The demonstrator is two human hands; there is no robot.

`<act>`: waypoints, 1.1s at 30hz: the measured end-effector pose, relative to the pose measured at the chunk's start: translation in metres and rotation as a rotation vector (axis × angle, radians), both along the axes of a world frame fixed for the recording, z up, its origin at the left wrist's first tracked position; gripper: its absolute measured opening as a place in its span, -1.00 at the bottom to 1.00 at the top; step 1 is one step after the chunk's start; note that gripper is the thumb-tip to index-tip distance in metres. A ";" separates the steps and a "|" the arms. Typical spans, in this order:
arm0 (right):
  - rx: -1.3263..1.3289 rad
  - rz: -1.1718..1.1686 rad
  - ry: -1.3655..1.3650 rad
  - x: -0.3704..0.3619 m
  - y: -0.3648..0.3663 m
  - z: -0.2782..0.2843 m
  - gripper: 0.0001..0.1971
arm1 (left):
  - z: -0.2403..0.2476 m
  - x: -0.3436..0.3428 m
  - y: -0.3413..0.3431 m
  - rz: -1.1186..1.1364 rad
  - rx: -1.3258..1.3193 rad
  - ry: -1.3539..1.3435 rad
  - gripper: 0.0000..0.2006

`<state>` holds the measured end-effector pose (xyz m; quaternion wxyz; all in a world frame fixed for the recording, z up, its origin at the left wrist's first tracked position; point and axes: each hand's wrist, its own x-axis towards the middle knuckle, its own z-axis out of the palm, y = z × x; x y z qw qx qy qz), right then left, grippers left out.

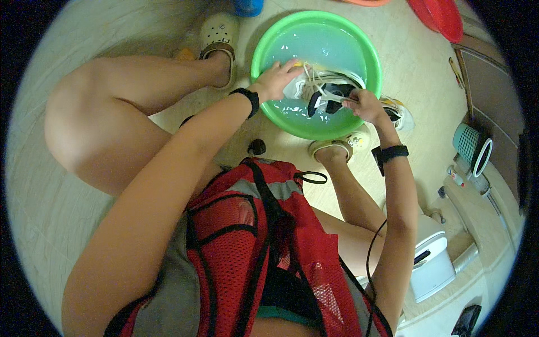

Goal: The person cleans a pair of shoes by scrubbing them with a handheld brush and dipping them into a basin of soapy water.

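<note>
Currently, a black-and-white shoe is held inside the green basin, slightly toward its lower rim; its right end is pinched by the curled right hand, its left covered by the half-open left hand, whose grip cannot be told.

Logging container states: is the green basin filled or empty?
Not empty: bluish liquid surrounds the sneaker in the basin; depth cannot be told.

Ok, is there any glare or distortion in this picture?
Head view: small bright glints on the water around the sneaker in the green basin; head view: wide fisheye distortion, black corners around the rounded image.
</note>
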<state>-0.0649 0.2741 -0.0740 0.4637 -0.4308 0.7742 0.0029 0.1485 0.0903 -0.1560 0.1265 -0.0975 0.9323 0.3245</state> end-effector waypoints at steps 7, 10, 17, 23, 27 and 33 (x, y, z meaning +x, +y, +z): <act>-0.143 0.183 0.276 0.019 -0.017 -0.012 -0.71 | 0.005 0.002 -0.001 0.060 0.067 -0.038 -0.02; -0.192 0.281 0.364 0.019 -0.022 -0.014 -0.71 | -0.002 0.001 0.001 0.064 0.079 -0.047 -0.03; -0.578 0.554 0.620 0.034 -0.006 -0.007 -0.87 | 0.001 -0.003 -0.004 0.011 0.058 -0.057 -0.12; -0.632 0.763 0.795 0.021 0.006 0.027 -0.91 | -0.013 -0.009 -0.011 -0.075 0.276 -0.088 0.01; -0.135 0.216 0.630 0.036 0.010 0.031 -0.76 | -0.019 -0.006 -0.013 -0.074 0.369 -0.154 0.09; 0.039 -0.185 0.141 0.038 0.022 -0.024 -0.56 | 0.010 -0.003 0.001 0.030 0.126 -0.156 0.10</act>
